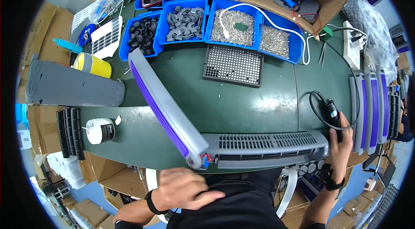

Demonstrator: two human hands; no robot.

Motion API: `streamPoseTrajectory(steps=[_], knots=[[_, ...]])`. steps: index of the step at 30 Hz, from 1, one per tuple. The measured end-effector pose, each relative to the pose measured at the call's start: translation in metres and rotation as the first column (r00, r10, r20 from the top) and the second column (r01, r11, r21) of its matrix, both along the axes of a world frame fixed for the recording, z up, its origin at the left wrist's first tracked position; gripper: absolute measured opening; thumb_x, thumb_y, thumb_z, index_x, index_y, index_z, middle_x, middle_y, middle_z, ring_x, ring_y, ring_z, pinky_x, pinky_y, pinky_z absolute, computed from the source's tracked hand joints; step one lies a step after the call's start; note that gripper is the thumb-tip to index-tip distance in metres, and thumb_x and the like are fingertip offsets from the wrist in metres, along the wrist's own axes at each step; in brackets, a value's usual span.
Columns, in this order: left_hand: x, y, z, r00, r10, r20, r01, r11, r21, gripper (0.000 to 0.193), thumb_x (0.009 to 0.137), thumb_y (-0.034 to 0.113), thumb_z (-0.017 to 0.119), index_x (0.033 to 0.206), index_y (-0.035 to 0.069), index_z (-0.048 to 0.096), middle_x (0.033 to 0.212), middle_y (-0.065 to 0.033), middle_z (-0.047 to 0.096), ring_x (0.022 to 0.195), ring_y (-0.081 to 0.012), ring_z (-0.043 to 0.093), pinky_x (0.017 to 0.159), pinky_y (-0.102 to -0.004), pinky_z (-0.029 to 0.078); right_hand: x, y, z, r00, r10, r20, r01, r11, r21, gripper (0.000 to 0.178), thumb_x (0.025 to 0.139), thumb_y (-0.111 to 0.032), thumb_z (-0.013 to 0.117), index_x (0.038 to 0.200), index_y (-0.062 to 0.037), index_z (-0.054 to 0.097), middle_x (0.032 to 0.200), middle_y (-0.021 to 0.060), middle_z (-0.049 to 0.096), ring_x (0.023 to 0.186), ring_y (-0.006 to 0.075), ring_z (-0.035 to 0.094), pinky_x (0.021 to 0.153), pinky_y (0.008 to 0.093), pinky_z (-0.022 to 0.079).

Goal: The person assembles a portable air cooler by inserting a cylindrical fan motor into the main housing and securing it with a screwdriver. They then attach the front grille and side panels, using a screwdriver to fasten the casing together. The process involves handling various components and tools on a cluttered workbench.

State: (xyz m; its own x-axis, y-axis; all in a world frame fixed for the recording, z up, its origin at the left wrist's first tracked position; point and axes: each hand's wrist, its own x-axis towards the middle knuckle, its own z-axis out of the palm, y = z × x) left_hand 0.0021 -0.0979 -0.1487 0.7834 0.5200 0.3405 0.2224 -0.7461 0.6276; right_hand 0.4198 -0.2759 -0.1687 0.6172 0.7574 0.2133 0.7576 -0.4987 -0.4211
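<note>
My right hand is closed around a black electric screwdriver at the table's right front, its tip end pointing away from me. Close to my left, a long grey slotted housing lies along the front edge, with a dark ribbed roller showing in it. A grey and purple long cover lies slantwise, its near end meeting the housing's left end, where red and blue wiring shows. My left hand hovers before the table edge, fingers loosely bent, thumb apart, with nothing visible in it.
Blue bins hold black wheels, grey clips and screws. A perforated black tray lies before them. A white tub, black rollers and a grey case stand left; purple-grey covers stand right.
</note>
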Motion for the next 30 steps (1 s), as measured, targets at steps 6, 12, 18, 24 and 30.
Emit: streamPoseTrajectory(steps=[6,12,18,24,30], knots=[[-0.024,0.000,-0.026,0.921,0.347,-0.176,-0.387,0.858,-0.338,0.081,0.063,0.051,0.100,0.112,-0.005,0.068,0.109,-0.0182,0.069,0.098,-0.0314,0.069,0.087,-0.0396,0.054,-0.026,-0.025,-0.017,0.914,0.125,-0.387,0.042,0.917,0.396,0.040,0.109,-0.016,0.052,0.135,0.0110,0.065,0.138,0.0271,0.067,0.133,0.0355,0.063,0.115,0.0468,0.045],[-0.007,-0.001,-0.054,0.935,0.232,-0.268,-0.299,0.923,-0.241,0.138,0.053,0.064,0.100,0.149,-0.017,0.042,0.158,-0.0362,0.037,0.150,-0.0467,0.037,0.119,-0.0550,0.037,-0.067,0.001,-0.040,0.767,0.149,-0.624,0.222,0.851,0.476,0.102,0.087,-0.082,0.064,0.139,0.0050,0.051,0.142,0.0310,0.060,0.133,0.0396,0.060,0.115,0.0506,0.043],[0.010,0.004,-0.046,0.930,0.242,-0.278,-0.311,0.921,-0.236,0.143,0.055,0.061,0.101,0.158,-0.009,0.032,0.167,-0.0366,0.020,0.148,-0.0469,0.042,0.123,-0.0566,0.034,-0.066,-0.003,-0.045,0.812,0.287,-0.508,-0.054,0.904,0.424,0.122,0.059,-0.069,0.096,0.148,-0.0037,0.044,0.148,0.0311,0.054,0.135,0.0435,0.056,0.116,0.0561,0.041],[0.015,0.002,-0.056,0.948,0.272,-0.165,-0.312,0.899,-0.307,0.137,0.061,0.048,0.103,0.155,-0.016,0.027,0.164,-0.0388,0.019,0.138,-0.0469,0.055,0.110,-0.0498,0.053,-0.061,-0.010,-0.045,0.779,0.303,-0.549,-0.086,0.919,0.385,0.110,0.058,-0.042,0.104,0.145,-0.0066,0.045,0.145,0.0270,0.055,0.132,0.0394,0.056,0.120,0.0551,0.037],[0.018,0.007,-0.044,0.938,0.233,-0.256,-0.302,0.911,-0.281,0.126,0.065,0.046,0.101,0.152,-0.013,0.032,0.162,-0.0385,0.025,0.143,-0.0481,0.049,0.119,-0.0548,0.036,-0.059,-0.010,-0.041,0.767,0.293,-0.570,-0.098,0.932,0.348,0.108,0.058,-0.032,0.105,0.145,-0.0069,0.046,0.144,0.0250,0.056,0.130,0.0371,0.058,0.123,0.0557,0.033]])
